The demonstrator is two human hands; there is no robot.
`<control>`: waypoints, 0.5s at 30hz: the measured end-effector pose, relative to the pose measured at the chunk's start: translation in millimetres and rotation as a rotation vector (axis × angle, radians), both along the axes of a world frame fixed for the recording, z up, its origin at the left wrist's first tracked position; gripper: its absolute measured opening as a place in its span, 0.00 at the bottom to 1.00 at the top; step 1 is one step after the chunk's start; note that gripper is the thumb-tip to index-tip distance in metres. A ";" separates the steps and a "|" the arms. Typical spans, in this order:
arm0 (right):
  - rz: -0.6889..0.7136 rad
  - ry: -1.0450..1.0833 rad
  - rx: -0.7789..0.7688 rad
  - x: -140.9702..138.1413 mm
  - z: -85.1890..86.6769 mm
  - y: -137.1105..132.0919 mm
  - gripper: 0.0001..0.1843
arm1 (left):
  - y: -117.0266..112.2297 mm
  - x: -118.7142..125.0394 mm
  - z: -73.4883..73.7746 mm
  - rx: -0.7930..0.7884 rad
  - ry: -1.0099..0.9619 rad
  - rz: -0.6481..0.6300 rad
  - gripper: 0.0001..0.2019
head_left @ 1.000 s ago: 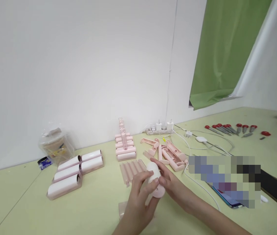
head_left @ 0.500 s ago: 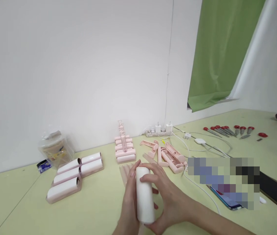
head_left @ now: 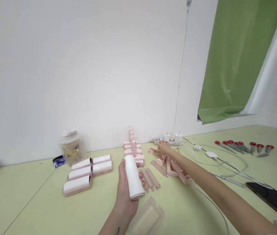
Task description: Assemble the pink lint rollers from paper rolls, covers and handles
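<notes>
My left hand (head_left: 125, 191) is closed round a white roll (head_left: 133, 178), held upright above the pale green table (head_left: 31, 205). My right hand (head_left: 165, 148) is stretched far forward, fingers lying over the pile of pink handle parts (head_left: 175, 166) near the wall. A row of clear pink tubes (head_left: 150, 179) lies just right of the roll. A clear pink cover (head_left: 145, 218) lies on the table below my left hand.
White rolls in pink covers (head_left: 88, 171) lie at the left beside a bagged cup (head_left: 71, 150). A stack of pink rollers (head_left: 132, 151) stands by the wall. A power strip (head_left: 171, 140), white cables (head_left: 216, 156), red-handled tools (head_left: 241, 147) and a dark phone (head_left: 270, 197) lie at the right.
My right hand has let go of the white roll and reached forward to the pink handle parts. My left hand alone keeps the roll. The view has shifted left.
</notes>
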State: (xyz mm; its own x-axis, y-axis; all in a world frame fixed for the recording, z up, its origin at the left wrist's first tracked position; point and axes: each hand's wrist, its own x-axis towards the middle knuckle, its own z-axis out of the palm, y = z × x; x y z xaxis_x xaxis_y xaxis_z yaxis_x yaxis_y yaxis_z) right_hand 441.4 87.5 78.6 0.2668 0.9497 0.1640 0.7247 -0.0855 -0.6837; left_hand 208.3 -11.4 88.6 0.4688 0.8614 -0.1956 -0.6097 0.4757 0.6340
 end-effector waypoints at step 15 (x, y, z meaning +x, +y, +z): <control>0.386 0.435 -0.138 -79.3 29.9 -135.9 0.23 | 8.9 9.0 -15.9 -0.136 -0.106 0.127 0.16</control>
